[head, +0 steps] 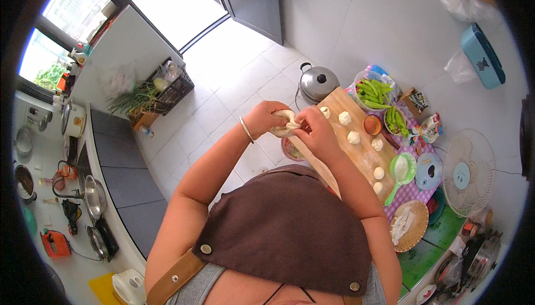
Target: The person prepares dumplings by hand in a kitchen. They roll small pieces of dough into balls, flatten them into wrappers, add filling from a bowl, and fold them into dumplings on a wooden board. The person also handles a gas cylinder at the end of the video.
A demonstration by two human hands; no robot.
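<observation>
In the head view, a pale piece of folded dough [284,126] is held up between both hands. My left hand [264,120], with a bangle at its wrist, cups it from the left. My right hand [317,133] pinches the dough's gathered edge with thumb and fingers. Whether it holds a filling cannot be seen. Beneath and to the right lies a floured wooden board [355,154]. Several pleated buns rest on it, among them one bun [345,118] near its far end. Two smooth dough balls, one a dough ball [378,173], sit closer to me.
A bowl [291,149] shows partly under my hands. Beyond the board stands a lidded metal pot [319,82]. Green peppers [373,93], a green scoop [403,168] with flour, a woven basket [411,238] and a fan [467,175] are at right. A crate [173,83] holds vegetables.
</observation>
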